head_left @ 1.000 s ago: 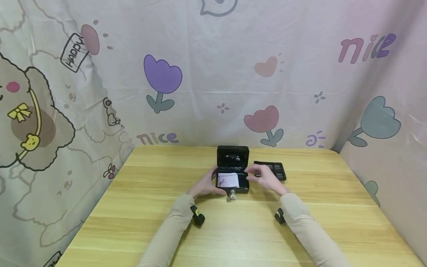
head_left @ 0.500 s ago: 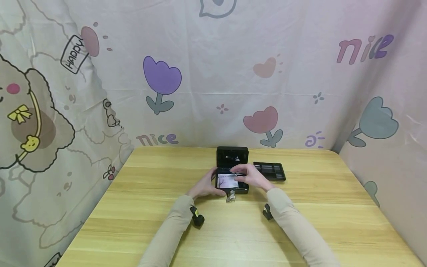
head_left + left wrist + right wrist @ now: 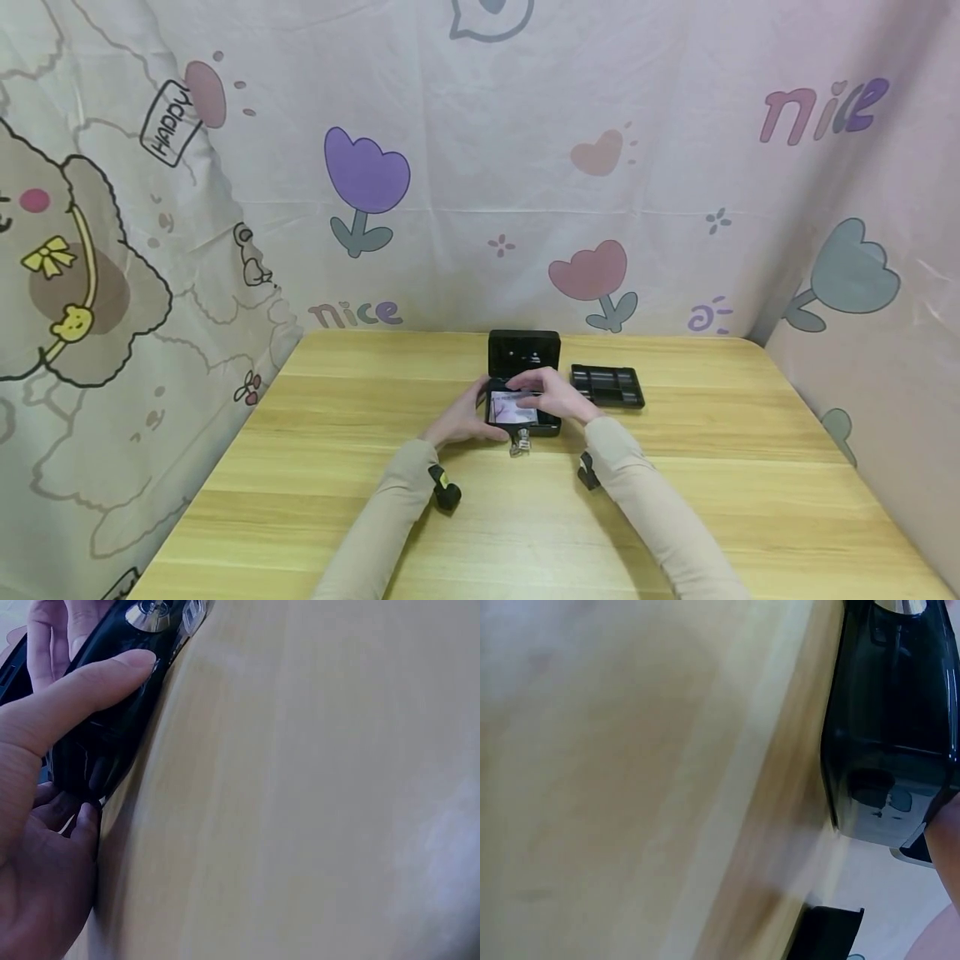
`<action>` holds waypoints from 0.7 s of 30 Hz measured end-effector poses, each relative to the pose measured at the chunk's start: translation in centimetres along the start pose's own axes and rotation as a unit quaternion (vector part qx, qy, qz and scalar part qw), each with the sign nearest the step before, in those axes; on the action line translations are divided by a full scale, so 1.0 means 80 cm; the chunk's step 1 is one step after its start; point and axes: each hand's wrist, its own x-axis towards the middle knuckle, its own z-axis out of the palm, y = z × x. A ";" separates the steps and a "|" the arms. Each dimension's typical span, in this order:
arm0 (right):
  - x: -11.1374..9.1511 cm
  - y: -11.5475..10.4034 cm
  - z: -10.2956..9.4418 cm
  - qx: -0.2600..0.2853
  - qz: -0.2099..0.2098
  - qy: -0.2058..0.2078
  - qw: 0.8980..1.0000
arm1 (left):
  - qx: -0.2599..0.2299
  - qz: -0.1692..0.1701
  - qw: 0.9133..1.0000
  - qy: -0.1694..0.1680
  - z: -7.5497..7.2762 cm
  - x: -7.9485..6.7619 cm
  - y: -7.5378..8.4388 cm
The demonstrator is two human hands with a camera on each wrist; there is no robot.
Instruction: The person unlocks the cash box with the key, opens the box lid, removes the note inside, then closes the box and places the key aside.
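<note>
**Box (image 3: 550,431) with its lid (image 3: 523,346) raised, one hand at each side**

The black box stands on the wooden table (image 3: 517,533) just below the centre of the frame, its lid upright along the back. The left hand (image 3: 459,421) grips its left end: thumb spread well away from the fingers and laid along the front wall, fingers round the side. In the left wrist view, that thumb points toward the round metal lock (image 3: 150,615) at the top of the frame. Below the front wall, near the middle of the head view, hang small keys (image 3: 523,443).

Printed paper (image 3: 513,410) lies in the left part of the box; whether one sheet or several, I cannot tell. The right hand (image 3: 557,394) reaches over it from the right, fingers gently bent, with a gap between them and the thumb. I cannot tell whether the fingertips touch the paper.

Right of the box, a black divided tray (image 3: 603,382) lies on the table. Two beige sleeves, the left (image 3: 382,500) and the right (image 3: 660,508), rise from the bottom edge. Patterned cloth (image 3: 480,167) fills the upper half.
</note>
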 end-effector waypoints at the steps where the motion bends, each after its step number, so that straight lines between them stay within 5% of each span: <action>1: 0.001 0.000 0.000 -0.004 -0.001 0.000 1.000 | -0.001 0.002 1.000 0.000 0.000 0.000 0.000; 21: 0.011 0.003 0.005 -0.034 0.005 -0.021 0.999 | -0.005 0.015 1.000 0.000 0.000 0.000 0.002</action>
